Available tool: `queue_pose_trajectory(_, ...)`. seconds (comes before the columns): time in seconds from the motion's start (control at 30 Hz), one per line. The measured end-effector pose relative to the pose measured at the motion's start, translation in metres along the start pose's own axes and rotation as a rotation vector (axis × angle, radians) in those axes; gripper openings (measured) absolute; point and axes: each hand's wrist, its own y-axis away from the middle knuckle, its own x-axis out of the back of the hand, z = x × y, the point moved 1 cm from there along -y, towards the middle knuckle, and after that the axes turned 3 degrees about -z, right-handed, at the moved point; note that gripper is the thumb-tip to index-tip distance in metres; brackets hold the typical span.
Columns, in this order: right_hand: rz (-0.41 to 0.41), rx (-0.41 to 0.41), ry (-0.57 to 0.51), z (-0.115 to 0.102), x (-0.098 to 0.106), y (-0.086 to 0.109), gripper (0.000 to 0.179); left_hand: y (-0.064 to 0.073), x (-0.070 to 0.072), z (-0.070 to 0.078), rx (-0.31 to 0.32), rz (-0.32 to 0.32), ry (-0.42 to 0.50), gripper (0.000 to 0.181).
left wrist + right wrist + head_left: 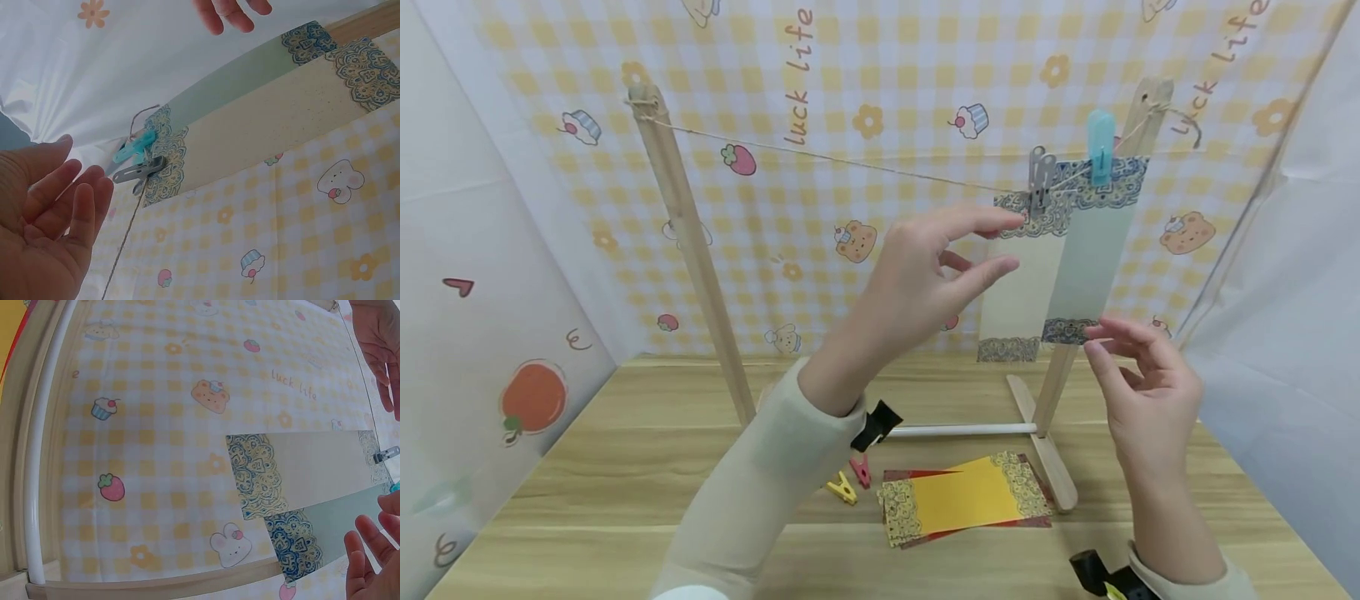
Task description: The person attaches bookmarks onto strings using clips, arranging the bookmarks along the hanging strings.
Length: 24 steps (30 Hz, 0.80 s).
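Pale sleeve (760, 483) partly blocking rack (688, 225), left hand (932, 271), right hand (1153, 400) each parted, empty, near hung cards (1021, 283), pegs (842, 488) below

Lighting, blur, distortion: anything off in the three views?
Head: soft, fairly even light, no obvious motion blur on the left hand or right hand; left wrist: steeply tilted, white backdrop looks pale and low-contrast; right wrist: white rod bows near the left edge, probably lens distortion.
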Motion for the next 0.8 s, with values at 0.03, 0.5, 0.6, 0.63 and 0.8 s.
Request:
queue_pose_trajectory(0.03, -0.007, -0.002, 0.006, -0.001, 0.0, 0.001, 0.025, 0.003, 0.0, 0.0, -0.005, 0.001, -0.007, 0.032)
queue_pose_trajectory(0.5, -0.119, -0.042, 0.364, -0.007, -0.007, 0.016, 0.027, 0.051, 0.015, -0.024, -0.004, 0.049, -0.16, 0.029)
queue_pose_trajectory(0.6, -0.145, -0.055, 0.382, -0.007, -0.008, 0.018, 0.027, 0.063, 0.019, -0.027, 0.02, 0.04, -0.193, 0.029)
queue_pose_trajectory(0.63, -0.156, -0.059, 0.385, -0.007, -0.009, 0.019, 0.027, 0.067, 0.02, -0.028, 0.03, 0.036, -0.198, 0.029)
queue_pose_trajectory(0.8, -0.223, -0.064, 0.413, -0.002, -0.012, 0.026, 0.029, 0.089, 0.022, -0.032, 0.073, 0.005, -0.221, 0.029)
